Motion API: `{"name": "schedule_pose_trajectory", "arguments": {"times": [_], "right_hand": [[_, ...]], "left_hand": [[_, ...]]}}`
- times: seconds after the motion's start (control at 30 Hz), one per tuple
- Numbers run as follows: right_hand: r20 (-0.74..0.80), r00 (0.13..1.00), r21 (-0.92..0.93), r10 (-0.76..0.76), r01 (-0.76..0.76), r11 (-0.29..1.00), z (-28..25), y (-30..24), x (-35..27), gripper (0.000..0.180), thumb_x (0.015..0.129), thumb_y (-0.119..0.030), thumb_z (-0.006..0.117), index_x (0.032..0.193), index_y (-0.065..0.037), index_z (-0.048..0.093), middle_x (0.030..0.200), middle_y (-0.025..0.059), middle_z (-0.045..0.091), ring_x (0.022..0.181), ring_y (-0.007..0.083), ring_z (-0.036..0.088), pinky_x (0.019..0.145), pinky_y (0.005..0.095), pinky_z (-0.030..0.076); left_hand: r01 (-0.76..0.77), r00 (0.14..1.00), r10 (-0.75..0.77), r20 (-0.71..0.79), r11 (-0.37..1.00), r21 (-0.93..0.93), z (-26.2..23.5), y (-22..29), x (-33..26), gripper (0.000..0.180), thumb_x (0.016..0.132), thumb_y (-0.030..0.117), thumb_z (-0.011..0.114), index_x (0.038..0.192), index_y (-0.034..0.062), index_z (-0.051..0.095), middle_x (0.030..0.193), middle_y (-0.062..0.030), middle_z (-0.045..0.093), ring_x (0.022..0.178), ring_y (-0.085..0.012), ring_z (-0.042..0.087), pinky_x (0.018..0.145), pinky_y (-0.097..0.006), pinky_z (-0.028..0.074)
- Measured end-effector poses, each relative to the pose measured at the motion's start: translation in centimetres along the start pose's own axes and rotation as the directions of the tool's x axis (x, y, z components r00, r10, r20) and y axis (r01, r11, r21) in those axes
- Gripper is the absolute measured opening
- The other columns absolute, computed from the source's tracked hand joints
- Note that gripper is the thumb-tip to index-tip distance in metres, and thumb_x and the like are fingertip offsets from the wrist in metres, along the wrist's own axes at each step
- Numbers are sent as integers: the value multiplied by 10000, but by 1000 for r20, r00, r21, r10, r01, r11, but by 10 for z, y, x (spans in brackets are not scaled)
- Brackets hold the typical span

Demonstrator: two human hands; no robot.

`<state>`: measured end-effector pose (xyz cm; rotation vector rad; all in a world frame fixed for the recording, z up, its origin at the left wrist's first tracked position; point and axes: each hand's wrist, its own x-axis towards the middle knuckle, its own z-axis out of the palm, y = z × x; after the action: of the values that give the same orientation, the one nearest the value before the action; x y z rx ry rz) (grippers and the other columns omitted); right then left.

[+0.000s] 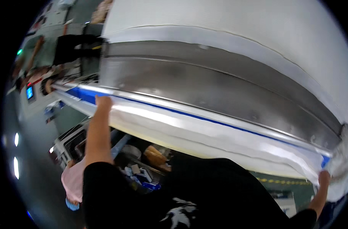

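A long white cloth [204, 126] stretches between my two hands along a metal rail with a blue strip [84, 94]. My left hand [104, 101] is closed at the cloth's left end, right against the blue strip. Far to the right, my right hand [324, 177] closes on the other end of the cloth, beside a bunched pale cloth [344, 162]. Both arms are spread wide. Blur hides the separate fingers of each hand. The cloth's lower part hangs toward my body, with a yellowish lower edge.
Beyond the rail lies a wide grey metal plate [189, 78], with a broad white sheet [235, 17] behind it. A person in pink [72, 179] is at lower left. Boxes and a brown bundle [155, 155] sit below the cloth. A lit blue screen [30, 92] shows at far left.
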<state>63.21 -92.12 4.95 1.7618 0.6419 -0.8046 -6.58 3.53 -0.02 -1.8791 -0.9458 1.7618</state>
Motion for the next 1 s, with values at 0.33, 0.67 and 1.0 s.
{"name": "schedule_pose_trajectory", "arguments": {"times": [0.33, 0.67, 1.0], "right_hand": [[134, 991, 199, -20, -7, 980, 8, -5, -1, 231, 695, -169, 647, 898, -60, 661, 979, 131, 655, 884, 313, 625, 789, 412, 507], [112, 993, 319, -26, -12, 948, -68, -36, -18, 353, 687, -196, 631, 1029, -112, 653, 1058, 120, 654, 996, 309, 616, 843, 424, 504], [170, 887, 439, -429, 321, 839, -153, -87, -21, 375, 641, -235, 660, 988, -97, 674, 952, 152, 670, 894, 351, 631, 792, 425, 503]], "left_hand": [[97, 888, -314, -337, 843, -530, -17, -10, 5, 439, 824, 275, 648, 1220, 130, 525, 1064, -85, 647, 936, -272, 640, 750, -386, 518], [-314, 766, -145, -626, 765, -562, -127, 96, -69, 294, 865, 157, 526, 1148, 113, 591, 1071, -123, 629, 963, -336, 602, 807, -424, 484], [-487, 724, 18, -690, 722, -492, -178, 120, -101, 244, 876, 177, 532, 1097, 125, 619, 991, -134, 640, 912, -343, 604, 785, -430, 478]]}}
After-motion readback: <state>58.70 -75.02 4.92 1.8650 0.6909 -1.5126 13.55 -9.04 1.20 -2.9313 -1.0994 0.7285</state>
